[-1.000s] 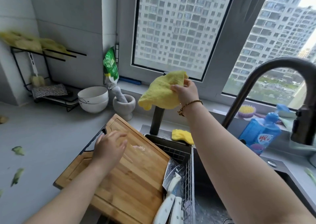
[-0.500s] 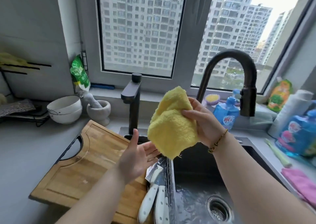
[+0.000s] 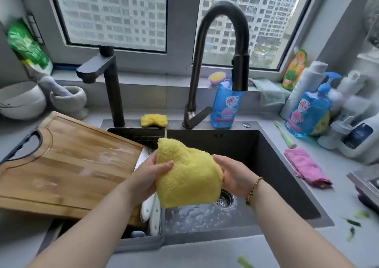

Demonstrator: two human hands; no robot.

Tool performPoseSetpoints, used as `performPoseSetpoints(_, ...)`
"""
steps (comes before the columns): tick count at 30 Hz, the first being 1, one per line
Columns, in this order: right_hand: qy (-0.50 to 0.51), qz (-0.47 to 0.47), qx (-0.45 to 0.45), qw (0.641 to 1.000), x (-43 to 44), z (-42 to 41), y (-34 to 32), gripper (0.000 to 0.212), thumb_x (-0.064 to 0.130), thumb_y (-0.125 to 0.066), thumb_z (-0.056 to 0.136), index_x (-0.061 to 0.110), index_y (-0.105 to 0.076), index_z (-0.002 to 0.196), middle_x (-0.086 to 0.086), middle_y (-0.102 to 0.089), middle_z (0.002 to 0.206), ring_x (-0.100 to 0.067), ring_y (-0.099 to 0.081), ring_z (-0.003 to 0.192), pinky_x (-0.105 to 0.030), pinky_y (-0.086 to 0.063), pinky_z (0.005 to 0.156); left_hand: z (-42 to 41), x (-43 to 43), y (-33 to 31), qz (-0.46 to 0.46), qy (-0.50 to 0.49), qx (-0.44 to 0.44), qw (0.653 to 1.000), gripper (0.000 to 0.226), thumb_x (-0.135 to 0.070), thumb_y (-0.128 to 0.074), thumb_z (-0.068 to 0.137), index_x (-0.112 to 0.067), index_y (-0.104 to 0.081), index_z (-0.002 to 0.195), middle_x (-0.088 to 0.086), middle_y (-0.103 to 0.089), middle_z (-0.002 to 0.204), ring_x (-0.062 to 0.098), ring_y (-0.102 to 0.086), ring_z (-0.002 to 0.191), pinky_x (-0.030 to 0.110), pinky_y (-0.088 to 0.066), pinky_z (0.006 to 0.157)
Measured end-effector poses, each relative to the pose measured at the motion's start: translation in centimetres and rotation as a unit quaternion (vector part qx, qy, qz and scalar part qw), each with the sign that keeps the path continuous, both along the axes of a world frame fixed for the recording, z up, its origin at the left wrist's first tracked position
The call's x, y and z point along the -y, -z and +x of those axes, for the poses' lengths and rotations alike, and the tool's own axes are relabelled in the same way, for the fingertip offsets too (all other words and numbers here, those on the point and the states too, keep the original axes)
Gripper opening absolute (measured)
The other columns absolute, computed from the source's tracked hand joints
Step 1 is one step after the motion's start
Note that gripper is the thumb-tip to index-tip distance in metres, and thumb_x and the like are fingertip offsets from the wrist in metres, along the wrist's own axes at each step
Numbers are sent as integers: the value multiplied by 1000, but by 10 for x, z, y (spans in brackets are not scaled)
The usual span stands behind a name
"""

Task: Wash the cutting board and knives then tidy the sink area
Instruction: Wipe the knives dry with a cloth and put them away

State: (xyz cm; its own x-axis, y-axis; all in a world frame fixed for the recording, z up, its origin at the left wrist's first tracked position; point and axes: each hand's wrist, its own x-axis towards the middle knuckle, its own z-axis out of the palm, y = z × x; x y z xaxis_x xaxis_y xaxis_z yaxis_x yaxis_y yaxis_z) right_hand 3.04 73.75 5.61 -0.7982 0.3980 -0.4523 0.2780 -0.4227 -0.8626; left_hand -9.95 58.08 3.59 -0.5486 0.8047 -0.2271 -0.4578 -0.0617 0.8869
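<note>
I've got the wooden cutting board [image 3: 67,165] lying face up on the surface left of the sink [image 3: 283,171], with its right end reaching out over the sink's left compartment. Its cut-out handle sits at the far left corner, a groove runs round the edge, and pale wet smears streak the top. The knives [image 3: 152,210] lie in that left compartment just beside the board's right end. I can see white handles pointing toward me, at least two, and the blades are hidden. The sink is dark and its main basin floor is wet. Above it a fluffy yellow cloth [image 3: 188,177] hangs bunched, gripped by the left hand [image 3: 147,177] and right hand [image 3: 235,175].
</note>
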Motion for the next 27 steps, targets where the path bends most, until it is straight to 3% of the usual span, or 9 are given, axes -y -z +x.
performPoseSetpoints(4, 37, -29, 35, 998, -2, 12, 19, 61, 7, -53, 89, 12, -25, 143, -15, -41, 139, -22, -61, 88, -34, -52, 72, 16, -2, 8, -52, 52, 0, 997, 22, -10, -44, 94, -26, -53, 106, 5, -63, 100, 22, -62, 90, 36, -53, 75)
performPoseSetpoints(7, 28, 69, 60, 995, -2, 15, 25, 68, -2, -55, 87, 15, -22, 144, -13, -41, 140, -30, -55, 109, -42, -51, 82, 21, -6, 13, -130, 48, -70, 988, 22, -17, -43, 96, -29, -48, 114, 0, -61, 103, 20, -60, 92, 37, -51, 76)
performPoseSetpoints(9, 32, 181, 58, 981, 3, 13, 27, 68, -4, -55, 85, 14, -23, 143, -10, -46, 135, -25, -54, 111, -39, -49, 90, 22, -10, 15, -163, 46, -79, 982, 25, -20, -42, 97, -27, -46, 121, -2, -60, 103, 21, -60, 94, 40, -50, 79)
performPoseSetpoints(14, -21, 462, 39, 886, 29, 2, 25, 65, 5, -51, 89, 21, -20, 144, -2, -48, 136, -19, -51, 119, -28, -41, 97, 29, -22, 18, -210, 42, -99, 972, 46, -46, -40, 93, -24, -42, 134, 1, -50, 133, 25, -47, 122, 48, -36, 105)
performPoseSetpoints(17, -91, 558, 60, 823, 42, -4, 27, 70, 14, -48, 91, 27, -7, 146, -1, -50, 134, -21, -56, 111, -30, -44, 94, 37, -28, 17, -170, 15, -76, 982, 42, -49, -42, 90, -24, -51, 123, 2, -55, 128, 23, -52, 118, 42, -39, 102)
performPoseSetpoints(21, -155, 589, 55, 791, 51, -8, 32, 75, 10, -44, 90, 26, 3, 146, -11, -50, 121, -25, -54, 100, -35, -47, 88, 39, -33, 17, -133, -69, -54, 987, 27, -38, -50, 90, -21, -53, 111, 1, -58, 112, 20, -54, 104, 34, -43, 88)
performPoseSetpoints(23, -191, 587, 51, 785, 54, -7, 32, 79, 7, -44, 89, 25, 7, 146, -12, -47, 115, -24, -48, 91, -37, -46, 86, 37, -36, 18, -135, -108, -47, 984, 24, -36, -51, 91, -22, -53, 110, 3, -57, 114, 22, -52, 107, 36, -41, 90)
performPoseSetpoints(25, -215, 581, 31, 785, 53, -6, 32, 80, 3, -43, 88, 27, 7, 146, -12, -46, 115, -25, -47, 93, -39, -45, 88, 35, -39, 19, -137, -141, -38, 980, 21, -32, -49, 93, -19, -53, 109, 5, -56, 113, 23, -51, 107, 37, -41, 91)
performPoseSetpoints(27, -227, 575, 8, 786, 54, -4, 31, 77, 0, -42, 88, 28, 0, 146, -10, -47, 117, -26, -50, 100, -38, -45, 90, 32, -41, 17, -130, -171, -26, 976, 15, -25, -44, 96, -16, -54, 104, 5, -59, 101, 21, -54, 95, 34, -44, 82)
